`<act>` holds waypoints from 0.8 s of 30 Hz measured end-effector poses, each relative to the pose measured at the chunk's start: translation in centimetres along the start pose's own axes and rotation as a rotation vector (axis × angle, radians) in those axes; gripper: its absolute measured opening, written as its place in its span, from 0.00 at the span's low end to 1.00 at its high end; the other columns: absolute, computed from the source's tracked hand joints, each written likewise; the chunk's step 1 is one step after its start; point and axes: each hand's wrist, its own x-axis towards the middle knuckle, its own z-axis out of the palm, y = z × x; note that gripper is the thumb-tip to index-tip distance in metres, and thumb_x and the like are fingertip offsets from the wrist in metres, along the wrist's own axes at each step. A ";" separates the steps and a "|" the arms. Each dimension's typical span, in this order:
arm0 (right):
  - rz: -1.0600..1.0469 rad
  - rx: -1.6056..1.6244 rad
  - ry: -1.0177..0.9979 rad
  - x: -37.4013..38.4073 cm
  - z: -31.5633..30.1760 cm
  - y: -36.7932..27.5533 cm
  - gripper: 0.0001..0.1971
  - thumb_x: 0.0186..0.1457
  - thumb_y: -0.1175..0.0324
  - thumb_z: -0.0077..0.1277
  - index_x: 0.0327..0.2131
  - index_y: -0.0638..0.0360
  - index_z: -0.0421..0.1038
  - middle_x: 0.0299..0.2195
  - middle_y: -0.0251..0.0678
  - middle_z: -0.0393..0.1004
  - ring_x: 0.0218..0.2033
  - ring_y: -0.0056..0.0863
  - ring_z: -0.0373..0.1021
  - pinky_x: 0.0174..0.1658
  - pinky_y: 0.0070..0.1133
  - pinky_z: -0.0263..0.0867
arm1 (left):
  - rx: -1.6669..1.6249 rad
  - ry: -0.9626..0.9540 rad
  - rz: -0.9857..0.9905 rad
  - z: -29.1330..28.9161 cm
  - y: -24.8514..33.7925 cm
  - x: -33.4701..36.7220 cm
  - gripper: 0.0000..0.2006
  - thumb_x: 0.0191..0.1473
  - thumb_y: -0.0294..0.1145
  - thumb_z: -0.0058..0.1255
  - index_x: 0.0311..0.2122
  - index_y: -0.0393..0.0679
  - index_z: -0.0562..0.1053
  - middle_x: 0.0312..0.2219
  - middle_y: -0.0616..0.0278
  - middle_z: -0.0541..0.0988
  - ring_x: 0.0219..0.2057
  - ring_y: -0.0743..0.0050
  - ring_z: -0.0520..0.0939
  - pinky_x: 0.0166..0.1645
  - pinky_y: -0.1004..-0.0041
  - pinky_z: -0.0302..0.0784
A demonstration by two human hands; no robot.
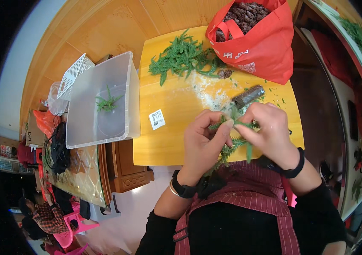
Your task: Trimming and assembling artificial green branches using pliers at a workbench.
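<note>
Above the table's near edge, my left hand (206, 138) pinches a green fir-like sprig (231, 149) between thumb and fingers. My right hand (269, 127) is closed on the same greenery, its fingertips close to those of the left. Needled branches stick out between the hands and hang below them. Just beyond my fingers lies a dark cylindrical roll (249, 97) with a shiny surface. White flaky bits (208, 91) are scattered beside it. A heap of green sprigs (183, 57) lies at the far side, with a brown pine cone (224, 74) at its right.
A red bag (259, 53) full of pine cones (247, 17) stands at the back right of the yellow table (168, 146). A white label (156, 119) lies left. Beside the table, a translucent bin (100, 80) holds one sprig (108, 102). A person (49, 216) sits far left.
</note>
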 end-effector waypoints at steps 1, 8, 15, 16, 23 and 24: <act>0.247 0.329 -0.118 -0.3 0.2 0.5 0.09 0.36 0.71 0.57 0.18 0.59 0.65 0.16 0.31 0.66 0.19 0.22 0.64 0.23 0.18 0.57 | 0.002 0.003 0.001 -0.2 -0.3 -0.1 0.02 0.48 0.19 0.47 0.30 0.33 0.69 0.26 0.65 0.67 0.20 0.80 0.73 0.24 0.84 0.67; 0.785 1.228 -0.294 -1.4 -0.8 0.5 0.06 0.49 0.73 0.51 0.31 0.65 0.69 0.27 0.30 0.71 0.31 0.18 0.69 0.37 0.16 0.63 | 0.411 -0.026 0.403 -0.9 -1.4 -0.8 0.04 0.44 0.18 0.50 0.28 0.36 0.69 0.24 0.62 0.69 0.22 0.79 0.72 0.25 0.83 0.66; 0.890 1.454 -0.226 -2.1 -0.1 0.2 0.06 0.49 0.75 0.50 0.32 0.64 0.69 0.28 0.28 0.70 0.32 0.15 0.66 0.39 0.14 0.61 | 0.620 -0.058 0.610 -0.9 -1.3 -0.7 0.05 0.41 0.18 0.52 0.27 0.36 0.69 0.23 0.61 0.69 0.22 0.79 0.71 0.23 0.82 0.65; 0.889 1.455 -0.227 -2.2 0.0 0.1 0.06 0.49 0.75 0.50 0.32 0.64 0.69 0.28 0.28 0.70 0.32 0.15 0.66 0.39 0.14 0.61 | 0.621 -0.057 0.610 -0.9 -1.4 -0.8 0.05 0.41 0.18 0.52 0.27 0.36 0.69 0.23 0.61 0.69 0.22 0.79 0.71 0.23 0.82 0.65; 0.662 1.148 -0.101 -2.4 0.4 -0.1 0.07 0.48 0.77 0.50 0.34 0.63 0.67 0.32 0.30 0.68 0.32 0.15 0.64 0.39 0.14 0.61 | 0.034 0.001 0.083 0.5 -1.0 -1.4 0.03 0.48 0.18 0.46 0.30 0.36 0.66 0.22 0.64 0.67 0.19 0.82 0.71 0.21 0.83 0.65; 0.548 1.037 -0.075 -2.5 0.5 0.0 0.08 0.48 0.77 0.50 0.34 0.63 0.66 0.33 0.30 0.68 0.33 0.15 0.64 0.39 0.14 0.61 | -0.080 0.001 -0.041 0.6 -0.8 -1.3 0.03 0.49 0.18 0.45 0.30 0.36 0.66 0.22 0.65 0.66 0.19 0.82 0.72 0.22 0.84 0.65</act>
